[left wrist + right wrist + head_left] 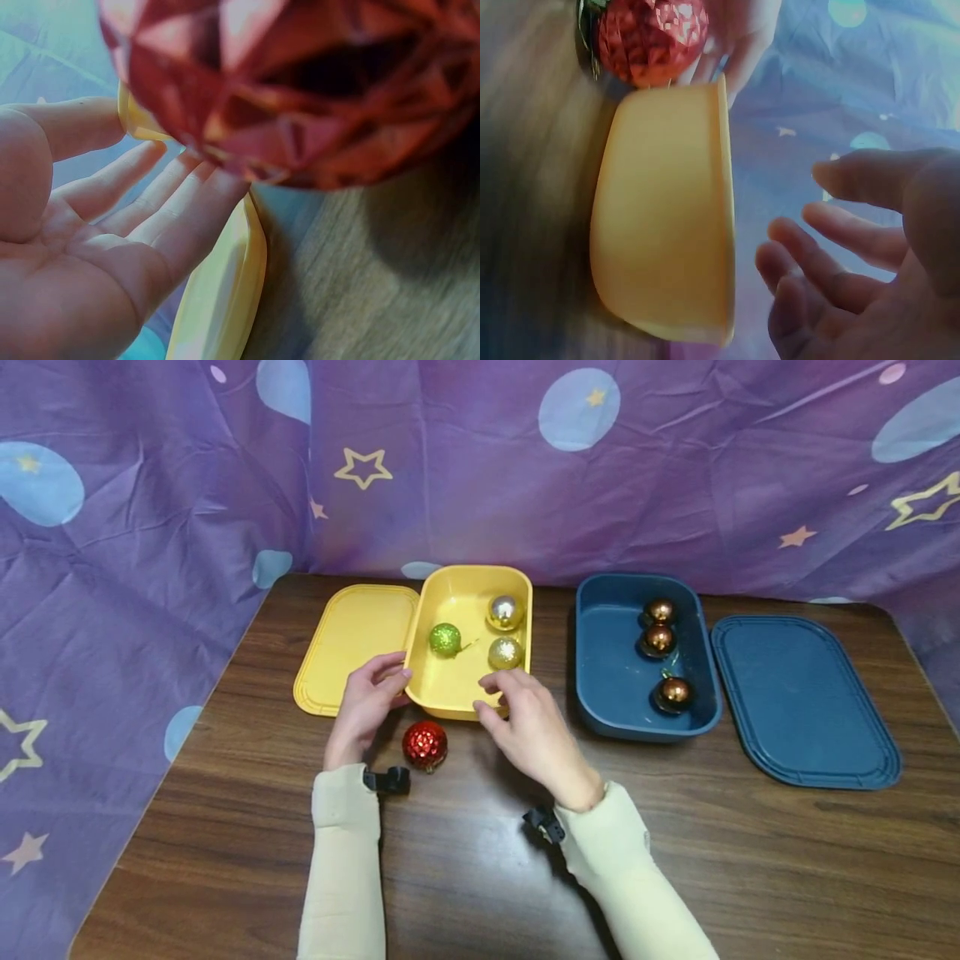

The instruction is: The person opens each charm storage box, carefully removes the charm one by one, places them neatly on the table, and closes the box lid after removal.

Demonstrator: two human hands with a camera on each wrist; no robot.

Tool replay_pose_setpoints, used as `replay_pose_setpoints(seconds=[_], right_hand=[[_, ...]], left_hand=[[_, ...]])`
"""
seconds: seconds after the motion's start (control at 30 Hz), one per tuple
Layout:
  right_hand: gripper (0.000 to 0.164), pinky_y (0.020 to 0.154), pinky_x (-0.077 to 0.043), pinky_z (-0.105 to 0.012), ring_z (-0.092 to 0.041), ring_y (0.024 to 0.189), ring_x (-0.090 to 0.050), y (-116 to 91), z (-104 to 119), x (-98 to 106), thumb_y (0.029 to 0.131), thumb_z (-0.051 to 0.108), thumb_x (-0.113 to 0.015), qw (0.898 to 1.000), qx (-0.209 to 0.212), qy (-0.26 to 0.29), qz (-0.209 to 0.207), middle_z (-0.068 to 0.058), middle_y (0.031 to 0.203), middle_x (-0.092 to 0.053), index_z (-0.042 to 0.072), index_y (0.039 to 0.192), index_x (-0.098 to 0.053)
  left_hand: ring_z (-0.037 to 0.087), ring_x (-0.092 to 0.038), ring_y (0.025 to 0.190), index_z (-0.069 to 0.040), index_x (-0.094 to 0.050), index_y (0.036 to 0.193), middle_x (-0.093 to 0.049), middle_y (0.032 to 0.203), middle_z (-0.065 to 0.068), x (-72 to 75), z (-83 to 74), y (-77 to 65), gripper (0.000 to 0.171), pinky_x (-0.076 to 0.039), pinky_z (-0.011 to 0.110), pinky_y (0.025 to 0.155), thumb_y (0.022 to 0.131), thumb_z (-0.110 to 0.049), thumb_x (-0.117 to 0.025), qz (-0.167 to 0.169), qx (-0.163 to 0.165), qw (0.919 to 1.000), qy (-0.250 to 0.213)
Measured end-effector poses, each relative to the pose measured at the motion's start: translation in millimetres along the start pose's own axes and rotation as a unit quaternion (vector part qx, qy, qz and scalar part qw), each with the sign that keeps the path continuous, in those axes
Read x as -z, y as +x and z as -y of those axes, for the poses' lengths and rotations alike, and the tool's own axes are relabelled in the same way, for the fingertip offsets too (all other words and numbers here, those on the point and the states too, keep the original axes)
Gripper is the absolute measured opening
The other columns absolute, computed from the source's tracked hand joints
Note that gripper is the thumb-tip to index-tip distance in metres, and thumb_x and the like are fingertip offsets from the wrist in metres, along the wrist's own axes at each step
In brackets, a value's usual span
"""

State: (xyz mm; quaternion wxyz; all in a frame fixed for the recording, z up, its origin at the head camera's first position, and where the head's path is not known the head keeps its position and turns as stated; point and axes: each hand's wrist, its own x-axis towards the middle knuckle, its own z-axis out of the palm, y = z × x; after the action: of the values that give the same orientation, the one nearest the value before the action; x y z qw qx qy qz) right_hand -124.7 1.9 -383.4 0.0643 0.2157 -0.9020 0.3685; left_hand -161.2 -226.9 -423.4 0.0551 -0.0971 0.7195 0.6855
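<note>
A yellow box (431, 700) holds a green glitter ball ornament (446, 640), a shiny gold ornament (505, 612) and a glittery gold one (506, 652). My left hand (369, 700) is at the box's left front corner, its thumb tip at the rim and its fingers fairly straight. Over the front right corner hovers my right hand (534, 731), fingers loosely bent with nothing between them; the right wrist view shows it apart from the box wall (664, 210). A faceted red ornament (425, 746) lies on the table just before the box, close to my left wrist.
The yellow lid (352, 647) lies left of the yellow box. To the right stands a blue box (611, 652) with three brown ornaments (658, 641) in it, and beyond it lies the blue lid (806, 702). A purple patterned cloth (465, 510) hangs behind the wooden table (465, 860).
</note>
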Motion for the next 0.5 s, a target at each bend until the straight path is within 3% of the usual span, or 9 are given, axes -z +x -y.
replay_pose_setpoints(seconds=[0.13, 0.33, 0.5], right_hand=[[0.027, 0.088, -0.049, -0.044, -0.030, 0.102, -0.058, 8, -6, 2, 0.089, 0.017, -0.066, 0.999, -0.004, -0.051, -0.015, -0.013, 0.113, -0.063, 0.003, 0.113, -0.064], [0.027, 0.081, -0.040, -0.044, -0.031, 0.105, -0.053, 22, -13, -2, 0.089, 0.015, -0.063, 0.993, -0.012, -0.118, 0.001, -0.013, 0.117, -0.059, 0.004, 0.114, -0.061], [0.030, 0.085, -0.038, -0.049, -0.034, 0.108, -0.053, 35, -16, -5, 0.088, 0.012, -0.064, 0.986, -0.006, -0.163, 0.014, -0.015, 0.120, -0.058, 0.005, 0.116, -0.060]], left_hand=[[0.020, -0.060, 0.104, 0.001, -0.047, 0.138, -0.053, 0.133, 0.027, 0.2, 0.2, 0.1, 0.042, -0.056, 0.024, 0.077, 0.098, -0.009, -0.054, -0.001, 0.001, 1.0000, 0.001], [0.021, -0.060, 0.104, 0.000, -0.048, 0.138, -0.054, 0.132, 0.025, -0.1, -0.5, 0.0, 0.042, -0.056, 0.024, 0.077, 0.097, -0.009, -0.054, -0.003, 0.003, 1.0000, 0.004], [0.022, -0.059, 0.105, 0.000, -0.048, 0.137, -0.054, 0.132, 0.025, -0.1, 0.3, 0.3, 0.041, -0.056, 0.024, 0.077, 0.097, -0.008, -0.054, -0.002, 0.002, 1.0000, 0.001]])
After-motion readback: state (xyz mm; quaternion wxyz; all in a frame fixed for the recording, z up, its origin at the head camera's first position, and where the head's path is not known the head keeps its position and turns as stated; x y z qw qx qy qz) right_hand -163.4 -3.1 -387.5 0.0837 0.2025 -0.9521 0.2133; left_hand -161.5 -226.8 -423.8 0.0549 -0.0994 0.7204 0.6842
